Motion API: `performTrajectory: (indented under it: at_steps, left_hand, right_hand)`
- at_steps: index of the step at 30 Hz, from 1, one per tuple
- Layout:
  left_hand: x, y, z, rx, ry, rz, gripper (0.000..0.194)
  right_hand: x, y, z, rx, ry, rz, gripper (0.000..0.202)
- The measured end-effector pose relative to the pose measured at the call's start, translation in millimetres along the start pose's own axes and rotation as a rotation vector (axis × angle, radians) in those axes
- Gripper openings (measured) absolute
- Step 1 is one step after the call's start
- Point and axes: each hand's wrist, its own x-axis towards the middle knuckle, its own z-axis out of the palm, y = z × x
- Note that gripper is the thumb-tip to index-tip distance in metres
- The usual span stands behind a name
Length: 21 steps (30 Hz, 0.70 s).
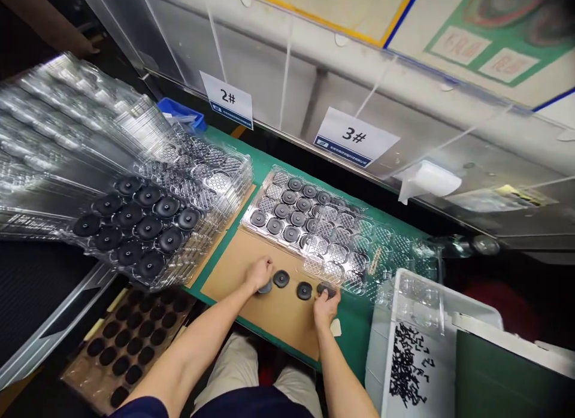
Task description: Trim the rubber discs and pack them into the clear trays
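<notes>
Fingers first, and those of the right hand are pinching the edge of a rim disc, at four o'clock from the middle of the brown cardboard; an edge hold like that probably keeps the broad face free; over at ten o'clock, the left hand has its fingertips bunched together above a shaded disc, though the hand covers too much to tell whether they pinch it or merely hover; and between the two hands, two loose discs, an inner-left disc and an inner-right disc, lie flat and apart, spaced, it seems, so that each can be reached singly!

Look to one o'clock: the clear cell tray sits just beyond the hands, likely for a short reach; its cells towards nine o'clock carry discs, while those towards three show bare patterned plastic; up at ten, a tall tray stack bears more discs on top, nested perhaps to save bench room; and at four, a pale bin holds small black pieces in a heap, its walls presumably keeping them from scattering.
</notes>
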Motion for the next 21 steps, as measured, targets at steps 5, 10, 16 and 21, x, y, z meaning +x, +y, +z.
performTrajectory:
  at_steps: [5, 10, 16, 21]
  left_hand:
    - [6, -21, -26.8, -0.117, 0.212, -0.066, 0.031]
    - [-2, -41, -36.0, -0.279, 0.318, -0.112, 0.031]
    - [-34, -54, -32.6, -0.435, 0.458, -0.308, 0.035]
    - [-37, -36, -19.7, -0.577, 0.413, -0.375, 0.034]
  right_hand:
    - [-8, 8, -18, -0.117, -0.063, 0.084, 0.039]
    - [-14, 18, -30, -0.172, -0.102, 0.117, 0.039]
    - [-30, 41, -46, -0.112, -0.166, 0.077, 0.035]
    - [-48, 63, -59, -0.008, -0.267, 0.028, 0.032]
